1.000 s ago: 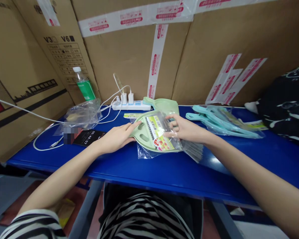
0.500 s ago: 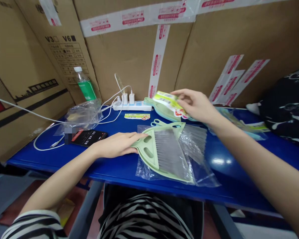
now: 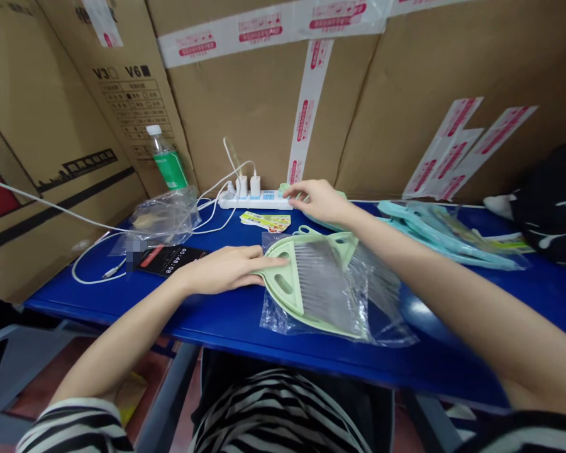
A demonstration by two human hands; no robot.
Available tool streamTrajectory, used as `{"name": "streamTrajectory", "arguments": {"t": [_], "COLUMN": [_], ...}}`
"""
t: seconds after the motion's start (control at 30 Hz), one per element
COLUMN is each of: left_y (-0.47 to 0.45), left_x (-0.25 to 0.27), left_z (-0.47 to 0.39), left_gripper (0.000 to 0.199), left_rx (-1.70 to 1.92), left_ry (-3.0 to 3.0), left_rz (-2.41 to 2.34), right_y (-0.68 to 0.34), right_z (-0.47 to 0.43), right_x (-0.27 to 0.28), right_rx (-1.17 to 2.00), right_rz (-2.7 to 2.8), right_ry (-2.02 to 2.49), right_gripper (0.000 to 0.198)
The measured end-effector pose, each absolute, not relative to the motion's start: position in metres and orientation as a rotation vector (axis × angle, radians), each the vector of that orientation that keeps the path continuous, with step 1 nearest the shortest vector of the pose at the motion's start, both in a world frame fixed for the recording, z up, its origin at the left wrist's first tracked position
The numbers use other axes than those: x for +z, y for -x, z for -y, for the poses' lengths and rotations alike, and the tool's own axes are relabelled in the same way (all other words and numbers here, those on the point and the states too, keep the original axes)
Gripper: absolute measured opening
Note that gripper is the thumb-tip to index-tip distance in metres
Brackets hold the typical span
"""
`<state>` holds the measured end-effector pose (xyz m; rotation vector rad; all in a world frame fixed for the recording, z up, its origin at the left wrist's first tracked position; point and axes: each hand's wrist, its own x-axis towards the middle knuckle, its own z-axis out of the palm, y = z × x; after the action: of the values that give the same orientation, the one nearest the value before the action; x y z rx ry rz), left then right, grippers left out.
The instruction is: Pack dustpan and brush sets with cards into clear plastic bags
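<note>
My left hand (image 3: 229, 269) grips the handle end of a light green dustpan (image 3: 283, 308) with a brush (image 3: 288, 280) nested on it, grey bristles facing right. They lie on a clear plastic bag (image 3: 391, 333), and a second green brush (image 3: 346, 245) sits partly beneath them. My right hand (image 3: 321, 200) hovers with fingers apart and nothing in them, near the end of the power strip. Just left of it, two printed cardboard labels (image 3: 266, 221) overlap on the table. Behind my right hand is another green piece (image 3: 327, 223), mostly hidden.
A white power strip (image 3: 257, 201) with chargers and cables stands at the back. To the left are a phone (image 3: 167, 259), a crumpled plastic bag (image 3: 163, 217) and a bottle (image 3: 168, 165). Light blue dustpan pieces (image 3: 434, 236) lie right, beside a black patterned bag (image 3: 547, 207). Cardboard walls the back.
My right hand has let go of the label, which now lies on the other label, and has moved left and slightly back. My left hand keeps its hold on the green dustpan.
</note>
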<state>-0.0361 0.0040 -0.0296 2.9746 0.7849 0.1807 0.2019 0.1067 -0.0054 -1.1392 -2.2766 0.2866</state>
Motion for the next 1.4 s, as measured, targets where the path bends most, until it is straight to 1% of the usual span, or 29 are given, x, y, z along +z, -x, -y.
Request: {"name": "streamTrajectory", "arguments": {"t": [0.1,0.2,0.23,0.3,0.37,0.4,0.47,0.6,0.67,0.77,0.8,0.9,1.03,1.1,1.13,1.2,1.27,1.33,1.37,1.4], "left_y": [0.039,0.041,0.042,0.043,0.043,0.043,0.043,0.040,0.037,0.030,0.028,0.021,0.027,0.040,0.050,0.074,0.100,0.127,0.139,0.152], "left_x": [-0.026,-0.022,-0.021,-0.019,-0.018,-0.018,-0.019,-0.023,-0.024,-0.028,-0.029,-0.033,-0.021,-0.008,-0.002,0.009,0.017,0.021,0.022,0.022], "left_z": [-0.007,-0.010,-0.010,-0.011,-0.011,-0.011,-0.011,-0.010,-0.007,-0.002,0.001,0.010,0.020,0.024,0.026,0.031,0.035,0.036,0.035,0.031], "left_gripper": [0.048,0.047,0.047,0.046,0.046,0.046,0.046,0.044,0.045,0.055,0.055,0.041,0.045,0.044,0.043,0.039,0.038,0.033,0.033,0.035], "left_rx": [0.207,0.233,0.233,0.230,0.247,0.262,0.295,0.360,0.480,0.686,0.735,0.847,0.653,0.647,0.683,0.866,1.167,1.449,1.481,1.423], "left_ry": [-3.019,-3.034,-3.033,-3.029,-3.029,-3.031,-3.043,-3.088,-3.153,-3.335,-3.401,-3.537,-3.542,-3.505,-3.469,-3.405,-3.209,-2.967,-2.872,-2.792], "left_rz": [-0.789,-0.853,-0.880,-0.923,-0.947,-0.952,-0.931,-0.879,-0.913,-0.970,-0.965,-0.862,-0.867,-0.913,-0.991,-1.209,-1.692,-2.018,-2.096,-2.163], "right_y": [-0.231,-0.253,-0.258,-0.262,-0.262,-0.260,-0.257,-0.256,-0.258,-0.261,-0.261,-0.260,-0.261,-0.264,-0.266,-0.271,-0.274,-0.273,-0.272,-0.269], "right_z": [-0.068,-0.034,-0.026,-0.018,-0.016,-0.016,-0.016,-0.015,-0.015,-0.019,-0.020,-0.021,-0.019,-0.021,-0.022,-0.025,-0.026,-0.025,-0.024,-0.023], "right_x": [-0.001,-0.012,-0.018,-0.028,-0.034,-0.036,-0.035,-0.032,-0.034,-0.038,-0.039,-0.038,-0.036,-0.036,-0.036,-0.037,-0.036,-0.036,-0.036,-0.036], "right_rx": [0.407,0.699,0.845,1.105,1.263,1.302,1.363,1.553,1.579,1.539,1.537,1.562,1.530,1.484,1.457,1.411,1.388,1.397,1.410,1.425], "right_rz": [2.180,2.115,2.076,2.003,1.928,1.874,1.753,1.616,1.557,1.496,1.489,1.481,1.496,1.513,1.518,1.514,1.497,1.492,1.495,1.500], "right_ry": [1.249,1.364,1.369,1.325,1.285,1.277,1.273,1.223,1.162,1.082,1.069,1.053,1.046,1.021,1.008,0.996,1.005,1.017,1.023,1.031], "right_gripper": [0.012,0.004,0.005,0.021,0.037,0.041,0.042,0.034,0.036,0.039,0.042,0.049,0.053,0.051,0.049,0.044,0.040,0.038,0.038,0.039]}}
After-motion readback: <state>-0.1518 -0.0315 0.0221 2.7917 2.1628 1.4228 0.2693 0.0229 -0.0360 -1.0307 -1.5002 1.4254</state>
